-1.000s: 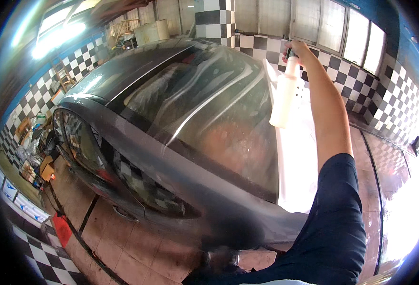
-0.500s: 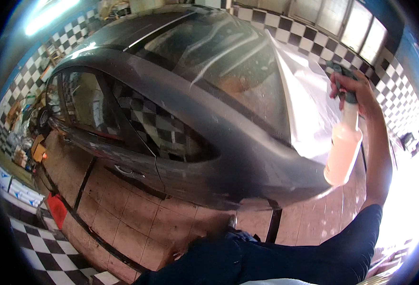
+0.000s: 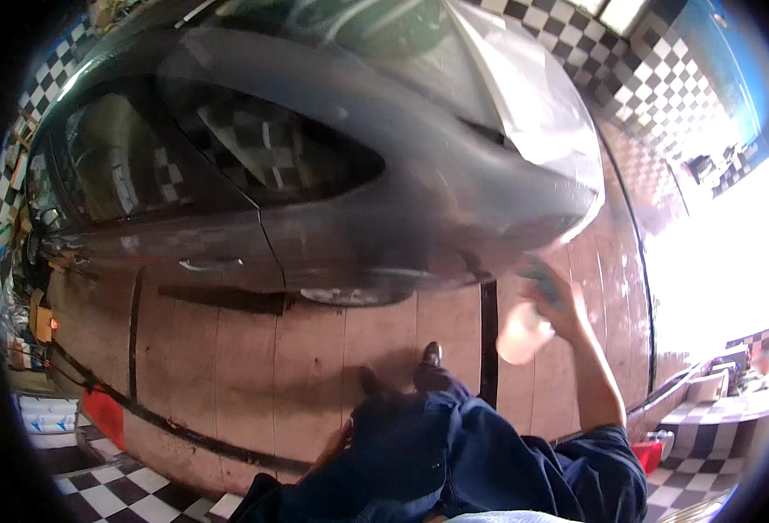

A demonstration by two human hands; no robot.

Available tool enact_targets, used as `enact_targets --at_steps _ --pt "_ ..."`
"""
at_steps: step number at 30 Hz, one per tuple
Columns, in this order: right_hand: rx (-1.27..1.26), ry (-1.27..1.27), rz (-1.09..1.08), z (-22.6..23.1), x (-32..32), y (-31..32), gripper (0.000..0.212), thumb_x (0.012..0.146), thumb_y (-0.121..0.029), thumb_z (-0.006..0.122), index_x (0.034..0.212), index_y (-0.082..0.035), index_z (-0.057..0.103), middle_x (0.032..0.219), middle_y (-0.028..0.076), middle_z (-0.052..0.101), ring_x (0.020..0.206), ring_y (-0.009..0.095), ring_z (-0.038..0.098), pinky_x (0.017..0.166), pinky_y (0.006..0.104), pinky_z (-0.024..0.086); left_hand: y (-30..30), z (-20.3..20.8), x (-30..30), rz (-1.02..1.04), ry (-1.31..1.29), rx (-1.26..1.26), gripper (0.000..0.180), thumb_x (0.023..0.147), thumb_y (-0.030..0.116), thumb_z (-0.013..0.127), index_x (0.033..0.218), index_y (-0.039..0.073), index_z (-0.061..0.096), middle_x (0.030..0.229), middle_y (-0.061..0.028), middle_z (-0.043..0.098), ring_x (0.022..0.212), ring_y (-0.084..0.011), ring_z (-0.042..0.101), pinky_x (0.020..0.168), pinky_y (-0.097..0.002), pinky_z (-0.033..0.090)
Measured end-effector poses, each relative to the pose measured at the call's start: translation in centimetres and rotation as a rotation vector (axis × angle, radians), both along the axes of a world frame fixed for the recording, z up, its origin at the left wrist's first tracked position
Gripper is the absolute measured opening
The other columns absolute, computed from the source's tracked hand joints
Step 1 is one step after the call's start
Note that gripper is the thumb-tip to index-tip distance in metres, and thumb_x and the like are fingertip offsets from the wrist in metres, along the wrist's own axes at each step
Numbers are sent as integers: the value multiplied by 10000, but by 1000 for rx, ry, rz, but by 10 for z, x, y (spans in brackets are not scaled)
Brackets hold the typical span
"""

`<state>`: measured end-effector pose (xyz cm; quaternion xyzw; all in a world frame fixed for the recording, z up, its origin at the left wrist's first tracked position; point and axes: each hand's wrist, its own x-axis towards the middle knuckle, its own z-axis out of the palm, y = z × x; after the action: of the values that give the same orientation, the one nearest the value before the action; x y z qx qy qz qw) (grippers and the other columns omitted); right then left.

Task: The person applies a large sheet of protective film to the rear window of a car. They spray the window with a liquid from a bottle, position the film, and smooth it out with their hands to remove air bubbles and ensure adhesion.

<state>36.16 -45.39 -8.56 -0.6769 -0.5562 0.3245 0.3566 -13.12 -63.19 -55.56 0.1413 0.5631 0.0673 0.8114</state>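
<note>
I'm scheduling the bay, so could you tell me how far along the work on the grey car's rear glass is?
Looks done: a pale sheet already lies over the rear glass of the grey car. In hand: the right hand holds a spray bottle low beside its tail. Left: blur hides whether the sheet needs more work.

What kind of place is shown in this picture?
Probably a car workshop or detailing bay. A dark grey car stands on a brown tiled floor, black-and-white checkered walls surround it, and the right hand holds a pale spray bottle.
</note>
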Motion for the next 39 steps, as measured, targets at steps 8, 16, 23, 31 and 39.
enact_targets --at_steps 8,16,23,31,39 --pt "-86 202 5 -357 -115 6 582 871 -232 653 1372 -126 375 995 225 648 816 254 670 697 398 522 -49 137 53 157 299 32 441 919 449 536 1127 67 605 1034 -99 594 965 -171 553 810 -354 456" --pt "-91 170 338 -722 -188 32 826 758 -170 749 1420 -89 262 991 167 591 961 361 558 819 450 450 -200 63 57 51 694 53 399 915 339 568 1110 -9 595 1025 -88 621 952 -192 555 849 -329 441" --pt "-128 284 292 -830 -150 5 906 769 -142 740 1476 -146 174 1304 237 469 1191 437 451 984 469 381 -116 60 90 -45 666 107 308 908 336 580 978 37 587 943 -35 575 885 -146 526 759 -324 432" --pt "-528 276 376 -849 -86 -75 693 815 -106 650 1408 -48 297 1278 217 513 1125 406 524 909 414 467 -84 57 140 -91 675 290 256 903 336 581 866 84 554 808 10 526 752 -118 506 652 -303 417" --pt "-281 174 36 -584 75 -147 424 805 -187 674 1169 -33 519 1002 173 655 930 319 629 813 392 509 -46 98 194 27 465 639 257 897 336 583 753 131 521 672 55 477 620 -90 486 544 -282 402"
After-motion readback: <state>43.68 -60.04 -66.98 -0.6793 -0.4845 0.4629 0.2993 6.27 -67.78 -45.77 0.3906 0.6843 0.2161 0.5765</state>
